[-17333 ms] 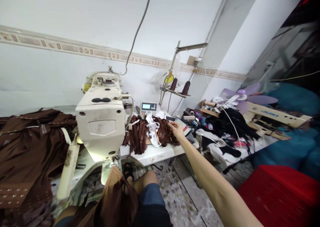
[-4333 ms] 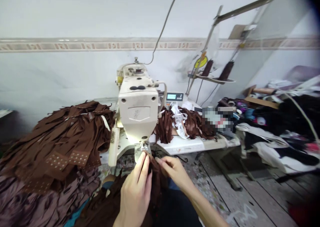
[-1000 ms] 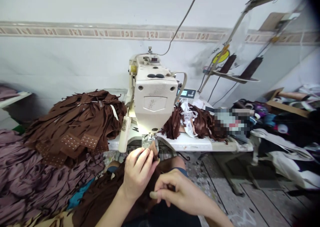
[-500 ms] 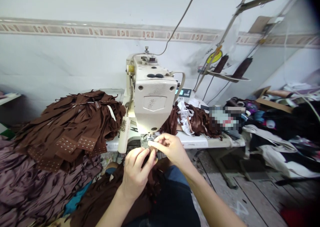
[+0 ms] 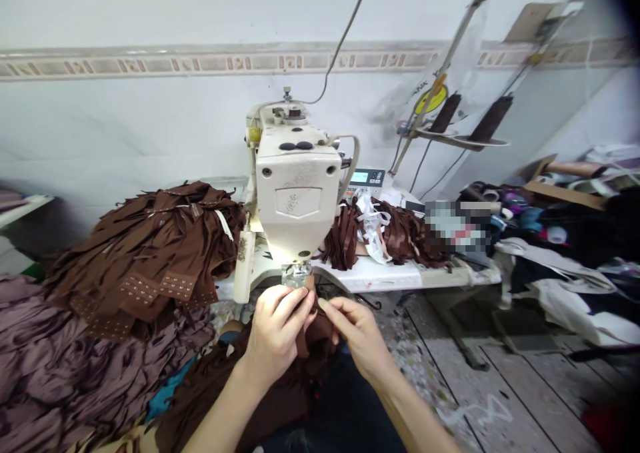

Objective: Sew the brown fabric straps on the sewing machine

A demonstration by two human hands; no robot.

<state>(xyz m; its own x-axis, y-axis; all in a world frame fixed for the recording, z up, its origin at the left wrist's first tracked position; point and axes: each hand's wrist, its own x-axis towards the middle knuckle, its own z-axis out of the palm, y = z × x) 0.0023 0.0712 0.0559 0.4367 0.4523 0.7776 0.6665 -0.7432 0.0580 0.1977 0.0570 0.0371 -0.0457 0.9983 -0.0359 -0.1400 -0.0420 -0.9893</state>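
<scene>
Dark brown fabric (image 5: 300,380) lies bunched over my lap, and a narrow strip of it rises toward the presser foot (image 5: 296,274) of a white industrial sewing machine (image 5: 295,196). My left hand (image 5: 277,326) is closed on the fabric just below the foot. My right hand (image 5: 356,336) is beside it, with thumb and fingertips pinching the fabric's edge. The needle area is partly hidden by my fingers.
A stack of brown cut pieces with studded panels (image 5: 145,260) lies left of the machine, with mauve fabric (image 5: 60,366) below it. Brown strips and white trim (image 5: 370,230) sit on the white table (image 5: 380,276). Mixed cloth (image 5: 555,286) is heaped at right.
My right hand has dropped from above the presser foot to beside the fabric, lower and to the right. My left hand remains on the fabric at the foot.
</scene>
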